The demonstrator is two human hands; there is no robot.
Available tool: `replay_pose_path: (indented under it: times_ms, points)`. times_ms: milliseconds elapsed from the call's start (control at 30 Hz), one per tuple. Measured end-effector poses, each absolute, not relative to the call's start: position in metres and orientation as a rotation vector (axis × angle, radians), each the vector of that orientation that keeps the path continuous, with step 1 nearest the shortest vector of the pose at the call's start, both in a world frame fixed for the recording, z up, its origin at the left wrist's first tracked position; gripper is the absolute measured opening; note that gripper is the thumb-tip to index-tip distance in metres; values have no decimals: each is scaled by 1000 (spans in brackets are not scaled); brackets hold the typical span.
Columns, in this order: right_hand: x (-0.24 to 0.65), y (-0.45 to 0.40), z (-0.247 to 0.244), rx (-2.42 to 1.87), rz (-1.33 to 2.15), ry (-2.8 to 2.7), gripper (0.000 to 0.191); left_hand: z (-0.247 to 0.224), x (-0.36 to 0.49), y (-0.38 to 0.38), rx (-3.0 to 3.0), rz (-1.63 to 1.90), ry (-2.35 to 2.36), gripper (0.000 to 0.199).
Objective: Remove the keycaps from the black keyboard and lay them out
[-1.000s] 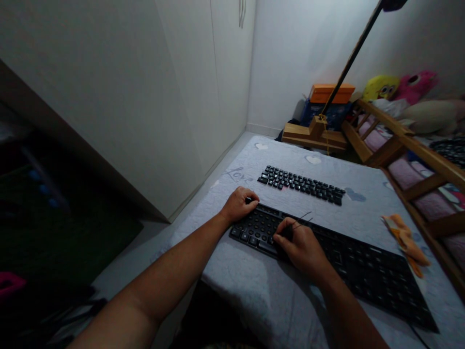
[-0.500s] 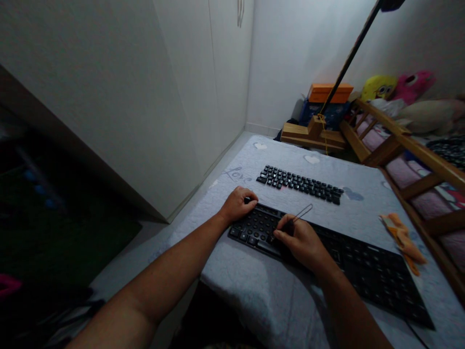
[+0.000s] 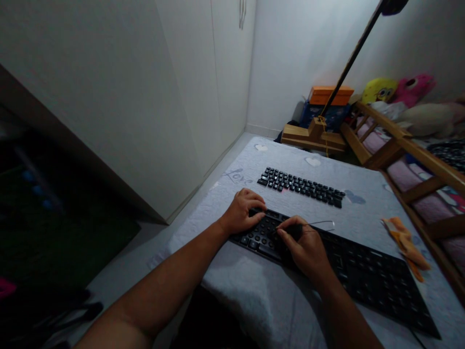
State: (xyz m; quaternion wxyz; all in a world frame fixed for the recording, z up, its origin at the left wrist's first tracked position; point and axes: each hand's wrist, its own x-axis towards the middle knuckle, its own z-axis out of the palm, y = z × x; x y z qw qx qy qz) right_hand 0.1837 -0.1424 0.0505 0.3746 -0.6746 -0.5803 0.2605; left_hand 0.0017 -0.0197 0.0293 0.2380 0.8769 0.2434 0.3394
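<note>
Right hand, fingers clamped on a wire over the keyboard! Left hand rests on its left end, thumb and fingers apart.

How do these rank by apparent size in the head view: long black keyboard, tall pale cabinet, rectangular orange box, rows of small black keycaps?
1. Tall pale cabinet
2. Long black keyboard, partly covered
3. Rows of small black keycaps, together
4. Rectangular orange box, farther away

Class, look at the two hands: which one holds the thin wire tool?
The right hand, gripping the thin wire tool over the black keyboard; the left hand, on the keyboard's left end, shows no tool.
</note>
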Motion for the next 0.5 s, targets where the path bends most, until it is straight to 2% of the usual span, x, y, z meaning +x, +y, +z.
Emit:
replay_pose_path:
  times_ms: [233,500]
  points:
    - [179,-142,43,-1672,574,-1535,11,32,6,-32,2466,788,487,25]
    - [178,-142,42,-1674,526,-1555,12,29,8,-30,2458,746,436,20]
